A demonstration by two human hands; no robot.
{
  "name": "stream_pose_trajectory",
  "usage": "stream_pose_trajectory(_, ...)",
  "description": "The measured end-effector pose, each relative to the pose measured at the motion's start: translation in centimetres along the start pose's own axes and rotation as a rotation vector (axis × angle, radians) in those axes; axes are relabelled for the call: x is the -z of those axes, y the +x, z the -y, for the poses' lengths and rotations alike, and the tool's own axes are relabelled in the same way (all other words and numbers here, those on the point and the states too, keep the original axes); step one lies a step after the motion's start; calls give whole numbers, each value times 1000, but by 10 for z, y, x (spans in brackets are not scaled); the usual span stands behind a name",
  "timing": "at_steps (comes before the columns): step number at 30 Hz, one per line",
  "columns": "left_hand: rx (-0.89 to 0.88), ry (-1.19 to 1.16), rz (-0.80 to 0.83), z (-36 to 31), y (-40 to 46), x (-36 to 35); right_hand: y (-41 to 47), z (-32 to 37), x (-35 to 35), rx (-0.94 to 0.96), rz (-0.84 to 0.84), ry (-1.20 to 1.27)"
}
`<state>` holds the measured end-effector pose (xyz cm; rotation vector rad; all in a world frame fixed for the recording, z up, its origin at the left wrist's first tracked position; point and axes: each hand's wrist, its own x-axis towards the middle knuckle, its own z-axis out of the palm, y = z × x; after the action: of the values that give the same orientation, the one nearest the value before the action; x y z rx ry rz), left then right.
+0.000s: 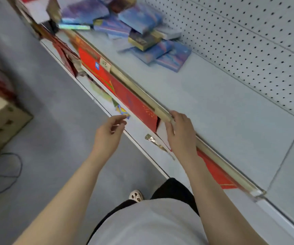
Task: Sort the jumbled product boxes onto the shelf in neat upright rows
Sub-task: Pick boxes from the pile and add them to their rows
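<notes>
Currently we stand at the shelf [204,103] with nothing yet in hand. Our right hand [179,133] lies on the front rail [142,92], fingers laid straight along it and touching it, not curled round anything we can see; released, as we read it. Our left hand [110,133] hovers just off the shelf edge, to the left of the right hand, fingers loosely bent, thumb and forefinger near each other but pinching nothing visible.

The boxes [148,38] lie in a jumbled heap far up the shelf from both hands, toward the pegboard [248,41]. Most are blue-purple; one dark gold-edged box [143,41] sits on top near the middle of the heap. They lie flat or tilted, overlapping, long axes running every way; none stands upright. The heap is motion-blurred, so we cannot read single faces or count.

Step in hand, as we judge it: the approach, before the first pick. No row is started; the shelf stretch beyond the right hand is bare.

Next move calls for a reach or a step along the shelf toward the heap, taking one top box, turning its long axis vertical and standing it with its back toward the pegboard. Overlapping neighbours may slide when the top box lifts.
</notes>
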<state>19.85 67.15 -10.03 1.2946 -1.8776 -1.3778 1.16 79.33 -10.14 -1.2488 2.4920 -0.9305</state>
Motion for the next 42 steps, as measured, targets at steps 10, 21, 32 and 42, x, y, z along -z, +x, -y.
stream_pose_trajectory(10,-73,24,-33,9,147,84,172,66,-55,11,-122,0)
stream_pose_trajectory(21,-241,170,68,-40,336,126,421,102,-86,-133,-9,-246)
stream_pose_trajectory(32,-604,561,236,-99,523,93,423,96,-105,-252,9,-219)
stream_pose_trajectory(42,-566,881,335,-111,635,57,478,132,-115,-672,-93,-167)
